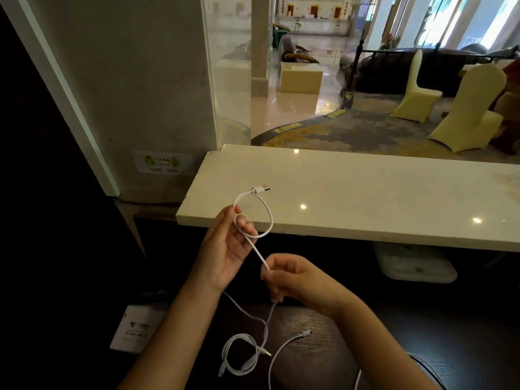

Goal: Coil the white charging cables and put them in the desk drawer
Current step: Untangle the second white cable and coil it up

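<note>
Two thin white charging cables show here: one held white cable is up in the hands, and a second white cable, already wound into a small coil, lies on the dark wood-grain desk surface below the forearms. The held cable makes a single round loop above the left hand, whose fingers and thumb pinch the loop where the strands cross; its silver-tipped USB plug sticks out to the right over the edge of the pale polished stone counter. From that crossing the cable runs down to the right hand, whose curled fingers grip it, and then hangs on toward the desk, where a loose length ends in a small connector lying just beside the coil. A white printed card sits on the desk near the left forearm. Behind the counter stands a clear glass panel, and beyond it a lobby with cream-covered chairs on a patterned carpet. The drawer cannot be made out.
</note>
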Available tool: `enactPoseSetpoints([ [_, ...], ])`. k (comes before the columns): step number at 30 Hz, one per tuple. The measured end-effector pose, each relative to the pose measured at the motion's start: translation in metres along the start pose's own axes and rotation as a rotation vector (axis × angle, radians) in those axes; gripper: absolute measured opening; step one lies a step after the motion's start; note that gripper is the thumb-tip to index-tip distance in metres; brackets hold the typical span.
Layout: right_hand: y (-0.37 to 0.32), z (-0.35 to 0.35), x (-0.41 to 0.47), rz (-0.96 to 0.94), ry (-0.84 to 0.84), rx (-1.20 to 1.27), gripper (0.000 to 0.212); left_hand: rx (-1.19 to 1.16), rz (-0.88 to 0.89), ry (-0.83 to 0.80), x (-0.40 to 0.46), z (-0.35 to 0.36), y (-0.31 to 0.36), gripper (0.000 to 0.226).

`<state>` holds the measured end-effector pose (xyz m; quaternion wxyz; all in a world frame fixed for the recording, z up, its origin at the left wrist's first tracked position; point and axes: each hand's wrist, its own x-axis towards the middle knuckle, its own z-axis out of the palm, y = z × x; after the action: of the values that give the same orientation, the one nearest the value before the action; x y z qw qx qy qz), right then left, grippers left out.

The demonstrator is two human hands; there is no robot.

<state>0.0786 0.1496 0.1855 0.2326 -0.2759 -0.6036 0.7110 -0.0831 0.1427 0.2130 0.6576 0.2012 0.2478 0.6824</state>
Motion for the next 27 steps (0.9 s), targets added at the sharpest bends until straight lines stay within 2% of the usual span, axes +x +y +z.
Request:
enactPoseSetpoints([
  [4, 0.005, -0.022, -0.008, 0.139, -0.204, -0.258, 0.018, -0.026, 0.001, 0.063, 0.0, 0.0, 0.01, 0.012],
  [7, 0.008, -0.042, -0.017, 0.235, -0.245, -0.332, 0.022, -0.012, -0.007, -0.066, -0.002, -0.004, 0.022, 0.03],
  [9, 0.009, -0.052, -0.021, 0.252, -0.143, -0.297, 0.023, 0.038, 0.002, -0.135, -0.002, -0.008, 0.029, 0.034],
  [13, -0.003, -0.063, -0.018, 0.189, 0.193, -0.061, 0.023, 0.234, -0.066, -0.202, -0.008, -0.011, 0.031, 0.029],
  [18, -0.039, -0.055, 0.0, 0.158, 0.447, 0.02, 0.022, 0.479, -0.149, -0.15, -0.021, 0.0, 0.016, 0.015],
  [23, -0.066, -0.03, 0.001, 0.035, 0.463, 0.192, 0.023, 0.616, -0.144, -0.102, -0.024, 0.002, 0.006, 0.015],
  [27, -0.068, -0.003, -0.005, 0.0, 0.4, 0.069, 0.023, 0.658, -0.09, -0.036, -0.024, 0.003, -0.005, 0.017],
])
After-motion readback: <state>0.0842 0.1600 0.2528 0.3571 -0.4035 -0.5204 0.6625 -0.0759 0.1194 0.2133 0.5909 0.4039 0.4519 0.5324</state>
